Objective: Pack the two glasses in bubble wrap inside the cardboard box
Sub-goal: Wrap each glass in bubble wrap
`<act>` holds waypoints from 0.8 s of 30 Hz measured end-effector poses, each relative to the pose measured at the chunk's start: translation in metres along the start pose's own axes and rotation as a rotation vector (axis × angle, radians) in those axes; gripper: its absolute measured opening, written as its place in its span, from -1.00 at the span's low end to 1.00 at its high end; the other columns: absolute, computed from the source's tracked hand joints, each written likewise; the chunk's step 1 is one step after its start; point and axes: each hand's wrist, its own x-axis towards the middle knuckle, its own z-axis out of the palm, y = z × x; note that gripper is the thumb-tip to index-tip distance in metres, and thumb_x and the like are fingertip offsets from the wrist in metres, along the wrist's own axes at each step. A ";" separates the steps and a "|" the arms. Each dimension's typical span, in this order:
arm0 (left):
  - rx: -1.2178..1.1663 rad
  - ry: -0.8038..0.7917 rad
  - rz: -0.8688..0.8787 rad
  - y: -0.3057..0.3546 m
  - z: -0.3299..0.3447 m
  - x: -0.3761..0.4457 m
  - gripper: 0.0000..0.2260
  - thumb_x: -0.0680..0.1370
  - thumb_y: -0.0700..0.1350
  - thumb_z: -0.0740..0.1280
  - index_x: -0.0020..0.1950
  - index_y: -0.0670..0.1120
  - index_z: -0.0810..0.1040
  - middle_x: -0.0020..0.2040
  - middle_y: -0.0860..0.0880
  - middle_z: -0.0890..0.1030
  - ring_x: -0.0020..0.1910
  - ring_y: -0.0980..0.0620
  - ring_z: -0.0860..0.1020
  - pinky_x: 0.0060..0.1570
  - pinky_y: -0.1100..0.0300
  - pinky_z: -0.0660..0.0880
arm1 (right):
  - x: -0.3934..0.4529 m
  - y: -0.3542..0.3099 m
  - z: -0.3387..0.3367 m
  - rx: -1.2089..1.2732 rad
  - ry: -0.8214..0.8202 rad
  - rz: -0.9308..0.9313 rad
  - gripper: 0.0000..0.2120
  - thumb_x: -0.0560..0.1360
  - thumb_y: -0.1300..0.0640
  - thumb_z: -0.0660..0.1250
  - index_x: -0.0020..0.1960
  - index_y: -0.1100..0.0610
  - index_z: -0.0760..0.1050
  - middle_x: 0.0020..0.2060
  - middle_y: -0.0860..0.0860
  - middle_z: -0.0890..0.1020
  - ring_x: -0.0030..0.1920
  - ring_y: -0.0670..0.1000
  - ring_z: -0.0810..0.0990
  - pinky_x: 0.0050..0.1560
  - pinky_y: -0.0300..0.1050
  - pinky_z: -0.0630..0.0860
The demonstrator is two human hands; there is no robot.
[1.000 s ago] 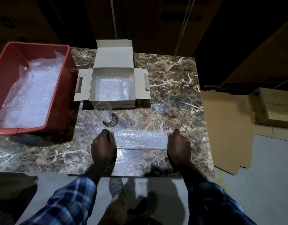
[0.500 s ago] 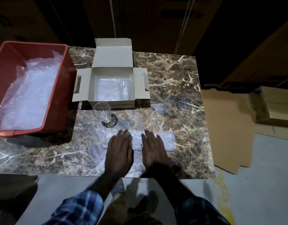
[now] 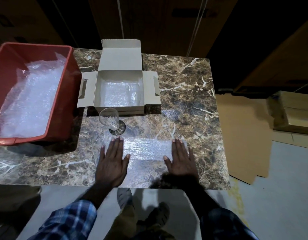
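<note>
1 stemmed glass [image 3: 111,121] stands upright before the open cardboard box [image 3: 120,91]; bubble wrap [image 3: 147,148] is spread flat nearer.

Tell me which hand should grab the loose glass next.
Left, likely. The left hand lies flat on the bubble wrap just below the glass; the right hand presses the wrap's far end.

Both palms flat on a bubble wrap sheet [image 3: 147,148], left hand [image 3: 112,159] and right hand [image 3: 181,157] at its ends; glass [image 3: 111,121] upright beyond; cardboard box [image 3: 119,91] open behind.
</note>
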 end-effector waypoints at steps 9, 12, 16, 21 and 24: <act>0.044 -0.006 0.169 0.023 -0.013 -0.001 -0.43 0.70 0.14 -0.06 0.62 -0.16 0.12 0.63 -0.15 0.07 0.62 -0.08 -0.02 0.57 -0.05 -0.22 | -0.002 -0.009 -0.012 -0.004 0.078 -0.056 -0.36 0.68 -0.15 -0.09 0.61 0.23 0.05 0.60 0.13 0.04 0.61 0.12 0.01 0.56 0.15 -0.11; 0.014 -0.039 0.302 0.052 -0.004 0.005 -0.46 0.71 0.10 -0.02 0.61 -0.17 0.17 0.62 -0.13 0.13 0.62 -0.07 0.03 0.57 -0.08 -0.12 | 0.004 -0.028 -0.007 0.006 0.069 -0.164 -0.42 0.66 -0.05 0.04 0.58 0.26 0.17 0.58 0.17 0.17 0.59 0.13 0.13 0.56 0.16 -0.02; 0.048 -0.106 0.332 0.047 0.004 0.007 -0.43 0.71 0.17 -0.08 0.62 -0.13 0.15 0.64 -0.06 0.09 0.62 0.01 0.00 0.56 -0.09 -0.03 | -0.001 -0.016 -0.002 -0.031 -0.011 -0.251 -0.41 0.65 -0.10 0.01 0.58 0.21 0.20 0.57 0.09 0.18 0.56 0.08 0.24 0.53 0.08 0.02; 0.055 -0.091 0.231 0.009 -0.004 0.003 -0.34 0.67 0.28 -0.10 0.65 -0.08 -0.03 0.65 -0.02 -0.06 0.63 0.03 -0.09 0.56 -0.08 -0.11 | -0.015 0.022 -0.006 -0.041 -0.006 -0.095 -0.36 0.69 -0.20 -0.10 0.64 0.14 -0.05 0.62 0.05 -0.07 0.61 0.01 -0.13 0.58 0.04 -0.20; 0.047 -0.067 0.176 -0.009 -0.009 -0.001 -0.32 0.66 0.28 -0.08 0.64 -0.13 0.03 0.64 -0.08 0.01 0.63 -0.03 -0.05 0.56 -0.08 -0.10 | -0.014 0.026 -0.009 -0.028 0.054 -0.073 -0.35 0.67 -0.17 -0.05 0.61 0.23 0.10 0.61 0.16 0.07 0.60 0.13 0.06 0.56 0.07 -0.08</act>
